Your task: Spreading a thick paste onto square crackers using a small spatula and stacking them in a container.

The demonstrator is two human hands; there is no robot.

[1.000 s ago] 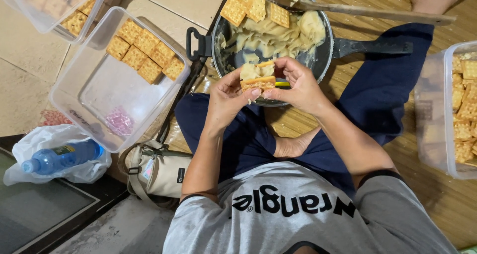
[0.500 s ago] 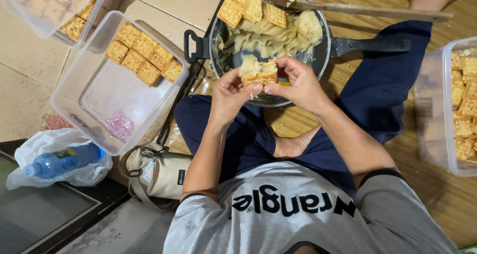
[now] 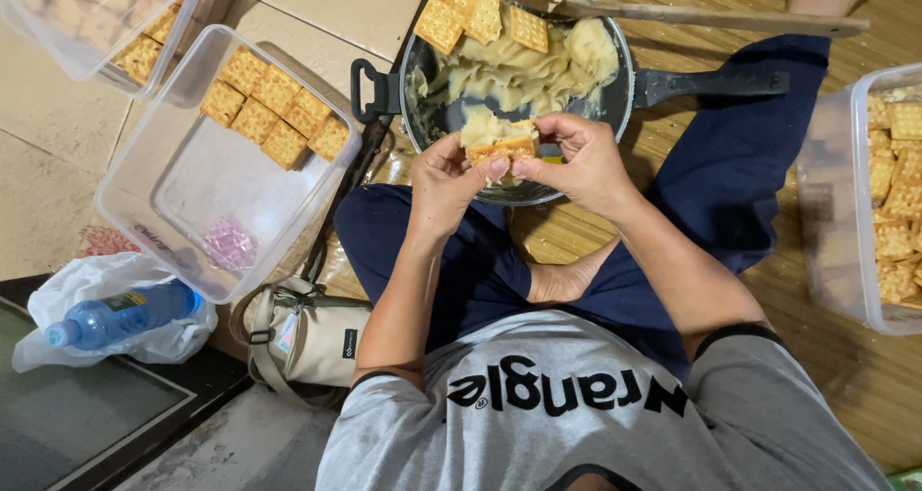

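Over the round black pan of pale filling, we press a filled square cracker sandwich.
Left hand and right hand both grip it closed; next it likely needs setting down gently.

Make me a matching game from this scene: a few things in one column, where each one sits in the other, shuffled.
Things:
1. filled cracker
2. blue water bottle
3. wooden spatula
4. plain crackers

Places:
A. across the rim of the dark pan
B. in the clear plastic tub on the floor
C. between the left hand and right hand
D. on a white plastic bag

Pairs: 1-C, 2-D, 3-A, 4-B
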